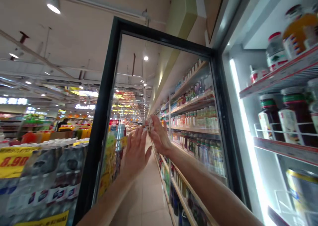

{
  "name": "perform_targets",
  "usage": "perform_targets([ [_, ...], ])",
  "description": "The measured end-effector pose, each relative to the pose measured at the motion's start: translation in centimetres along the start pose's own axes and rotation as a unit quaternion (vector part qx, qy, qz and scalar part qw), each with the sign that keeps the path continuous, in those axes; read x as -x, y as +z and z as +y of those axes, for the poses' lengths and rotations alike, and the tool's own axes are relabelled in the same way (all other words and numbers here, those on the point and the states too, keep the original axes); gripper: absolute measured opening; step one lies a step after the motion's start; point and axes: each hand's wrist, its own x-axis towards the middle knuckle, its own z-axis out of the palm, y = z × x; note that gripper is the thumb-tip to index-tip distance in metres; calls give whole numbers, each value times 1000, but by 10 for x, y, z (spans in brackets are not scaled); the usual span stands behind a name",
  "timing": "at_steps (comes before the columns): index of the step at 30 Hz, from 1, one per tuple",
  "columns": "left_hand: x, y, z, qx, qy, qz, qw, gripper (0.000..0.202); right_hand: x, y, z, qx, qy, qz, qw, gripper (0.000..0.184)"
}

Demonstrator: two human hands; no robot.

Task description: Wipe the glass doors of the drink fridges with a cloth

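Note:
A black-framed glass cooler door (104, 97) stands swung open in front of me. My left hand (135, 151) lies flat on the inside of the glass, fingers stretched upward. My right hand (159, 135) presses a small crumpled white cloth or tissue (148, 124) against the glass just above the left hand's fingertips. Through the pane I see the shop aisle and shelves of bottles (198, 120).
The lit cooler interior (285, 120) is at my right, its wire shelves holding dark and orange juice bottles. Shrink-wrapped bottle packs (49, 173) with yellow price signs stand at the left. A tiled aisle runs ahead; a person stands far off at the left.

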Motion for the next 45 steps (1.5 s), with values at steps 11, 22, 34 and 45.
perform_targets([
  [11,-116,0,-46,-9,-7,-59,998,40,20,-34,50,202,-30,151,967,54],
  [22,3,-15,18,113,329,-165,923,31,25,-39,49,137,-32,213,967,50],
  [34,64,-29,13,153,380,-200,890,30,22,-32,52,146,-19,190,971,49],
  [45,101,-67,-17,199,383,-233,871,34,28,-34,48,176,2,145,974,51],
])
